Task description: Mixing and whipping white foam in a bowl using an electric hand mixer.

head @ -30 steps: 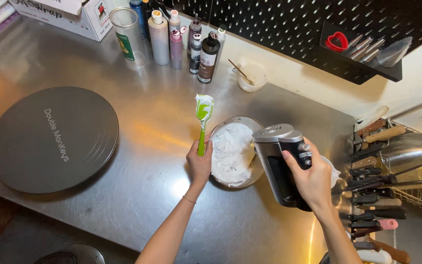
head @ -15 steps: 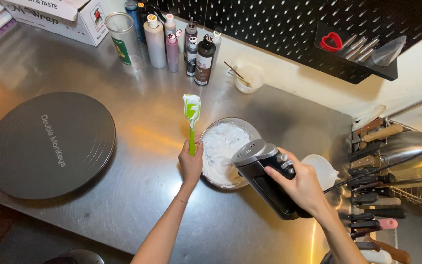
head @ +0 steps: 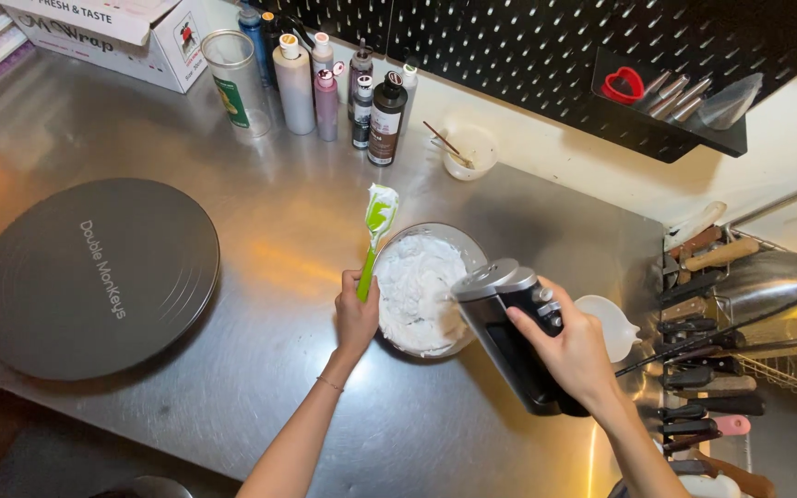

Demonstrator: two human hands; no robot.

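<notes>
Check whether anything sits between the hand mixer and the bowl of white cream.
Nothing visible does. The right hand holds the hand mixer right at the rim of the bowl of white cream. The left hand holds the green spatula upright at the bowl's far side, clear of the mixer.

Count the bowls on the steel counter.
2. The glass bowl of white cream sits between the left hand and the right hand. A small white bowl stands by the wall, right of the bottles. Others may be hidden.
</notes>
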